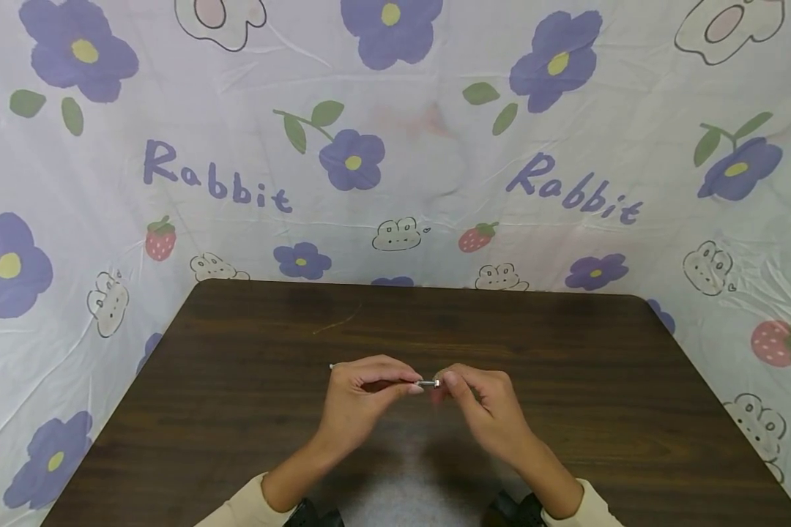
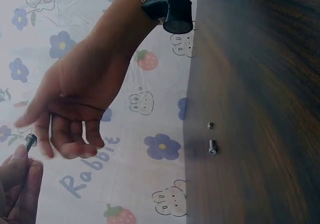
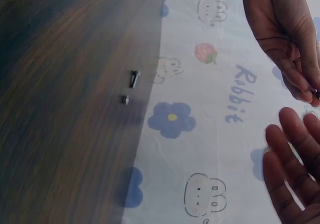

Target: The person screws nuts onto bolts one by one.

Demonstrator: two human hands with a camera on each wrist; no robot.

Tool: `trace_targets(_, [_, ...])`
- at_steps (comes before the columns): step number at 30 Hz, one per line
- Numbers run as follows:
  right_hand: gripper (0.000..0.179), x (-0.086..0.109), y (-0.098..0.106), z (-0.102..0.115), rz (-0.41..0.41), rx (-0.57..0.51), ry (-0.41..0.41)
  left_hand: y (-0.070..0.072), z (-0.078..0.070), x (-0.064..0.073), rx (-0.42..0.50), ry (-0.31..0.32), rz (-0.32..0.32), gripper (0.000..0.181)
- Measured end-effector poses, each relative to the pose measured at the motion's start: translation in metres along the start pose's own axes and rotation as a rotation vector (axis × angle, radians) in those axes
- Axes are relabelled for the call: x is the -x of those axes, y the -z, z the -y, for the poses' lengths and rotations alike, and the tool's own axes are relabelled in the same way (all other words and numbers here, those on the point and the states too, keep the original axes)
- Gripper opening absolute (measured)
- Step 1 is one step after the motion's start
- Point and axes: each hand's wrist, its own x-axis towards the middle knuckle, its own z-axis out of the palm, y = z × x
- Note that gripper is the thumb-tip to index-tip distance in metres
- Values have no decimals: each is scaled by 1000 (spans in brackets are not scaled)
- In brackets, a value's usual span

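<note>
My left hand (image 1: 362, 399) pinches a small metal bolt (image 1: 425, 383) between thumb and fingertips, above the table. A wider metal piece, perhaps a nut, sits at the bolt's right end; the exact kind is too small to tell. My right hand (image 1: 484, 402) is at that end, thumb beside it and a fingertip blurred. In the left wrist view, the right thumb and loosely extended forefinger stand apart on either side of the bolt's end (image 2: 31, 140). The right wrist view shows the other right fingers (image 3: 285, 169) spread. Whether they touch the metal, I cannot tell.
On the dark wooden table (image 1: 237, 380) lie another bolt (image 3: 134, 78) and a small nut-like piece (image 3: 125, 99), side by side. The left hand mostly hides them in the head view. A patterned cloth (image 1: 435, 183) hangs behind the table.
</note>
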Motion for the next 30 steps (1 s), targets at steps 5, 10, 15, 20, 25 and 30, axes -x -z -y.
trace_targets(5, [35,-2,3,-3,-74,33,119,3,-1,-4,-21,-3,-13,8])
trace_targets(10, [38,-3,2,-6,-118,36,225,6,-1,-5,-34,2,-20,9])
trace_targets(15, [33,-2,2,-5,-125,28,225,6,0,-4,-25,11,-1,9])
trace_targets(20, [29,-3,3,-5,-117,45,208,5,1,-4,-23,17,5,8])
trace_targets(25, [28,-3,3,-2,-94,68,157,4,0,-3,-24,18,5,8])
trace_targets(30, [9,-1,1,-2,-66,52,130,3,0,-1,-9,16,8,10])
